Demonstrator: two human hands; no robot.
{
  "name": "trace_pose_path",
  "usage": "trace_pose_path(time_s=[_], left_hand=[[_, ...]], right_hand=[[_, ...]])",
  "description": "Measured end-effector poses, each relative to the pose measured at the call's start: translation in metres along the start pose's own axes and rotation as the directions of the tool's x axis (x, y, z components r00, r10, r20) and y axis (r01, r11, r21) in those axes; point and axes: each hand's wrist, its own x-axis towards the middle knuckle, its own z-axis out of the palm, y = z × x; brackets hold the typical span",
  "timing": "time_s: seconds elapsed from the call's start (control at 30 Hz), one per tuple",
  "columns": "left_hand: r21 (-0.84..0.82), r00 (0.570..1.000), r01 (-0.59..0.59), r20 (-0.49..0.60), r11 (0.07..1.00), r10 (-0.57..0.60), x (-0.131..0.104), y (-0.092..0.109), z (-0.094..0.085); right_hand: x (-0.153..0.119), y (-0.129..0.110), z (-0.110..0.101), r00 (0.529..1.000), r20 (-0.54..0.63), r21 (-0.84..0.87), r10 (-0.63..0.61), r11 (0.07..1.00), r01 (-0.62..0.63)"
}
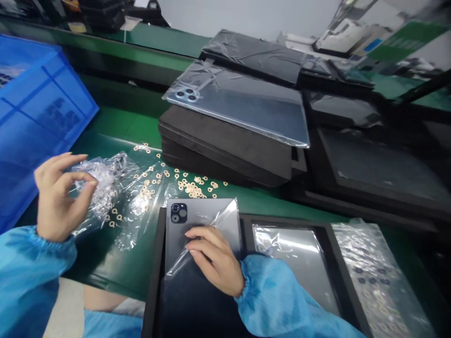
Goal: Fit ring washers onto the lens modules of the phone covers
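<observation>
My left hand (59,197) is raised above clear plastic bags (102,188), its thumb and index finger pressed together. Whatever lies between those fingertips is too small to make out. A grey tablet (197,209) lies back side up in a black foam tray (160,253), its camera block (178,213) at the upper left corner. Over the tablet's back, clear plastic film (176,270) is folded along a diagonal line. My right hand (214,258) rests there, fingers closed at the film's edge. Small gold-coloured rings (192,189) lie scattered behind the tray.
A blue crate (45,108) stands at the left. Behind the rings, a film-wrapped blue tablet (243,103) sits on stacked black foam (221,145). Right of the grey tablet are a film-covered panel (296,253) in the tray and a clear bag of small parts (377,272).
</observation>
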Motion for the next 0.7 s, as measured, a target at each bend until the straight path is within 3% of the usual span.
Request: trace_pose_path(time_s=[0.07,0.17,0.27,0.37,0.5,0.7], left_hand=[[-0.107,0.989,-0.078,0.117,0.991,0.09,-0.002,0.038,0.013],[-0.369,0.907,-0.166,0.308,0.915,0.289,0.002,0.085,0.043],[-0.446,0.853,-0.153,0.392,0.882,0.345,0.009,0.108,0.067],[-0.437,0.838,-0.134,0.43,0.889,0.337,0.014,0.108,0.075],[-0.475,0.851,-0.065,0.433,0.878,0.297,0.013,0.096,0.075],[-0.524,0.878,0.174,0.465,0.834,0.11,0.005,0.087,0.072]], right_hand=[[0.0,0.0,0.0,1.0,-0.006,0.003,-0.001,1.0,0.001],[0.0,0.0,0.0,1.0,-0.015,0.019,0.006,1.0,-0.006],[-0.001,0.001,-0.001,1.0,0.003,0.018,0.002,1.0,-0.002],[-0.001,0.002,-0.001,1.0,0.016,0.002,0.003,1.0,-0.003],[-0.002,0.003,-0.001,1.0,0.015,-0.003,0.011,1.0,-0.011],[-0.002,0.003,-0.001,1.0,-0.006,-0.007,0.019,1.0,-0.019]])
